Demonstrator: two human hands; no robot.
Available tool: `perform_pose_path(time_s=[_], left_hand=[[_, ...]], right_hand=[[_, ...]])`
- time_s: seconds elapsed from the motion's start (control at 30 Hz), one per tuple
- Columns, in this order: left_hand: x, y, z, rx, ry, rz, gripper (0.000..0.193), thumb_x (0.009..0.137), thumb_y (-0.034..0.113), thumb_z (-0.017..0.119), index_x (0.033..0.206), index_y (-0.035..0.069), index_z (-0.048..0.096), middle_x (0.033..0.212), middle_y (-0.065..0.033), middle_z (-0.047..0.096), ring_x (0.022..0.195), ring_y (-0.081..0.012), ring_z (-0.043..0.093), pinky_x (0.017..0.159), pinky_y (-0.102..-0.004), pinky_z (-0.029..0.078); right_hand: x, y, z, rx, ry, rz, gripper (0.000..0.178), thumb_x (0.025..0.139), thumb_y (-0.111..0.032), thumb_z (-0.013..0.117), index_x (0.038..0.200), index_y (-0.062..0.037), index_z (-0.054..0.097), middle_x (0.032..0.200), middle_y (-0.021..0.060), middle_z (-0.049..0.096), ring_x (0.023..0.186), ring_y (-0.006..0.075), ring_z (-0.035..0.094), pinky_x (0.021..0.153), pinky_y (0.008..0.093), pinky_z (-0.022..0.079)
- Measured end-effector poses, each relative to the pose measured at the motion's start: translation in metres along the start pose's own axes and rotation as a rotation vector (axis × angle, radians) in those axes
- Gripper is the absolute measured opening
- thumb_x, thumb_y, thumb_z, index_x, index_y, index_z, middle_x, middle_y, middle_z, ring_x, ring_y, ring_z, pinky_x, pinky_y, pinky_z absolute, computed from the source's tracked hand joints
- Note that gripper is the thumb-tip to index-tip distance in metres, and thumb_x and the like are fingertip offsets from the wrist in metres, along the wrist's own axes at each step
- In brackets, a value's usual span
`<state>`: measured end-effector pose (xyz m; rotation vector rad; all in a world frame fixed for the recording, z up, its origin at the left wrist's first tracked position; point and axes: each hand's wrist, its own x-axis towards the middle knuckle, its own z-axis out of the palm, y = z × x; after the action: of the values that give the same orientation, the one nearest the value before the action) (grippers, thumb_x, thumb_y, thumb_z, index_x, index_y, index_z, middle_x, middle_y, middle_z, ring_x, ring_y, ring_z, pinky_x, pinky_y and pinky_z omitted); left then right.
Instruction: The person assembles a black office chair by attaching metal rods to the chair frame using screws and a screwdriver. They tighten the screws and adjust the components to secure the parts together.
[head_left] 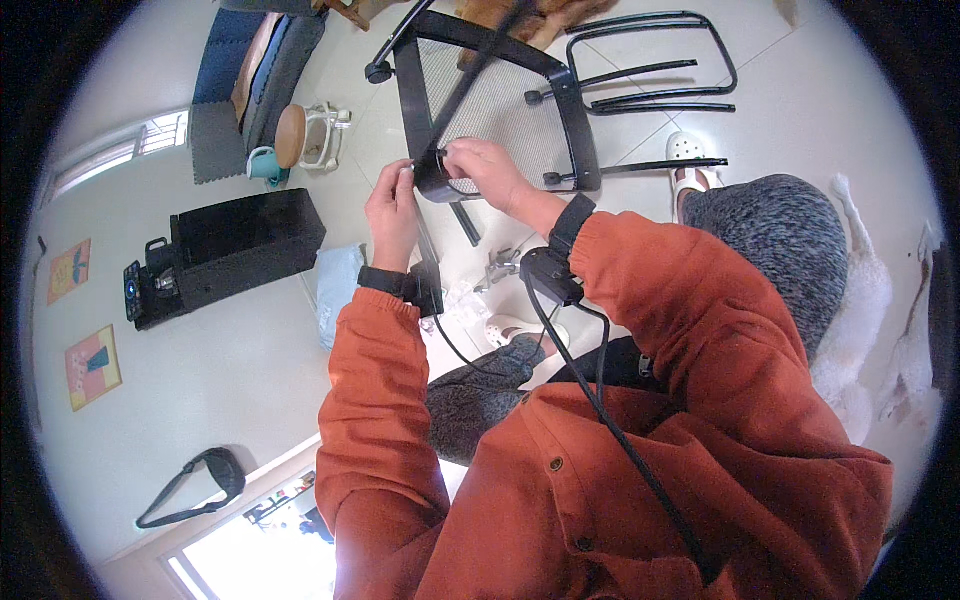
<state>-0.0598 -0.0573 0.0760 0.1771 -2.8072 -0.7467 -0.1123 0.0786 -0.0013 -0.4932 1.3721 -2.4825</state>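
A chair part with a black frame and grey mesh [500, 100] lies tilted in front of me. A long black bar [477, 72] crosses it and meets its near left corner. At that corner my left hand [392, 212] is closed, thumb and fingertips pinched on something small and pale that I cannot make out. Just to its right, my right hand [487, 172] has curled fingers against the bar's lower end. What those fingers hold is hidden. Each wrist wears a black strap; a black box with a cable [550, 277] sits by the right one.
A black tubular frame [650, 105] lies at the far right. Metal pieces [502, 266] and clear plastic [462, 308] are on the floor near my white clog [507, 327]. To the left are a black cabinet [250, 240] and a teal mug [265, 165]. White-furred animals [858, 300] lie right.
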Motion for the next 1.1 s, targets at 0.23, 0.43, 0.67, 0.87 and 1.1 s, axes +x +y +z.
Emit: perform_pose_path(time_s=[0.23,0.43,0.67,0.87,1.1], left_hand=[[0.002,0.006,0.005,0.032,-0.017,-0.095,0.019,0.091,0.014,0.046,0.098,0.0,0.055,0.079,-0.0061,0.056,0.071,-0.012,0.05,0.067,-0.0255,0.042],[-0.003,0.007,0.007,0.035,0.006,-0.103,0.019,0.091,0.013,0.045,0.1,0.0,0.055,0.084,-0.004,0.056,0.074,-0.0093,0.049,0.068,-0.0237,0.042],[-0.002,0.008,-0.001,0.044,-0.143,-0.159,0.033,0.09,0.008,0.048,0.121,-0.002,0.045,0.108,-0.009,0.055,0.087,-0.0117,0.053,0.076,-0.0236,0.044],[0.008,0.027,0.003,-0.061,-0.311,-0.263,0.046,0.093,0.007,0.038,0.134,0.002,0.018,0.123,-0.016,0.047,0.097,-0.022,0.057,0.081,-0.0323,0.048],[0.022,0.055,0.008,0.021,-0.368,-0.377,0.058,0.086,0.018,0.057,0.132,0.0,0.027,0.118,-0.018,0.05,0.095,-0.0226,0.058,0.079,-0.0316,0.048]], right_hand=[[0.01,0.008,-0.01,0.089,-0.099,-0.039,0.029,0.083,-0.017,0.042,0.059,0.001,0.045,0.064,0.005,0.047,0.065,0.0146,0.046,0.064,0.0267,0.036],[0.019,0.014,-0.01,0.225,-0.186,0.119,0.033,0.085,-0.023,0.056,0.064,0.0021,0.053,0.067,0.0023,0.047,0.067,0.0101,0.045,0.062,0.0257,0.038],[0.01,0.037,-0.019,0.464,-0.221,0.165,0.03,0.084,-0.021,0.056,0.066,0.0023,0.056,0.079,0.0034,0.05,0.067,0.0108,0.047,0.063,0.025,0.039],[-0.001,0.056,-0.028,0.164,-0.035,0.022,0.021,0.07,-0.019,0.062,0.063,0.0001,0.058,0.084,0.0121,0.06,0.067,0.0255,0.057,0.065,0.031,0.045],[0.001,0.061,-0.025,0.135,-0.012,0.019,0.02,0.067,-0.017,0.064,0.059,-0.0004,0.057,0.076,0.0131,0.06,0.065,0.0275,0.057,0.061,0.0346,0.046]])
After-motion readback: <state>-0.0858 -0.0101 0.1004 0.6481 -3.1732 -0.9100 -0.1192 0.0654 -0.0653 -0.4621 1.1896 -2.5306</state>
